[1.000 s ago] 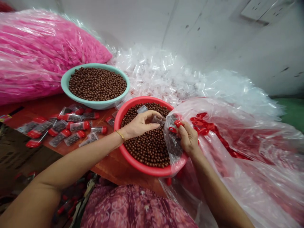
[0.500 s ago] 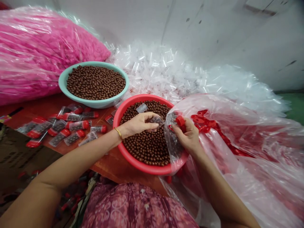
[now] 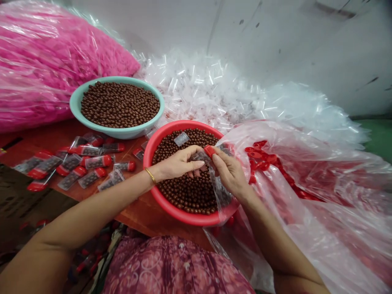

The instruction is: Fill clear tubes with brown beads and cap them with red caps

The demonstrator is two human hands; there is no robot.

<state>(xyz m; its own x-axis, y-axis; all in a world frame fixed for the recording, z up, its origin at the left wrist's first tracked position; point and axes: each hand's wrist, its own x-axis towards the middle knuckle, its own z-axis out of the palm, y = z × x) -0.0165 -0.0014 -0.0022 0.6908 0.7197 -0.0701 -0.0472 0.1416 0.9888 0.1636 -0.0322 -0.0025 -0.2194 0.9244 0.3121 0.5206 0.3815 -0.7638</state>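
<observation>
Over the red basin (image 3: 149,163) of brown balls (image 3: 183,200), my left hand (image 3: 182,163) is closed around a clear plastic container (image 3: 200,156) with dark contents. My right hand (image 3: 229,169) pinches a red cap (image 3: 209,151) at the container's open end; whether it is fully seated I cannot tell. Another clear container (image 3: 181,139) lies on the balls near the basin's back. The edge of a clear plastic bag (image 3: 220,196) hangs over the basin's right side, by my right wrist. Loose red caps (image 3: 260,155) lie in that bag.
A light-blue basin (image 3: 75,104) of brown balls stands behind on the left. Filled, red-capped containers (image 3: 98,161) lie on the table (image 3: 147,216). A big pink-filled bag (image 3: 61,61) and a heap of clear containers (image 3: 208,85) line the wall.
My right hand has moved left with a red cap and brought it against the container in my left hand. My left hand stays nearly in place.
</observation>
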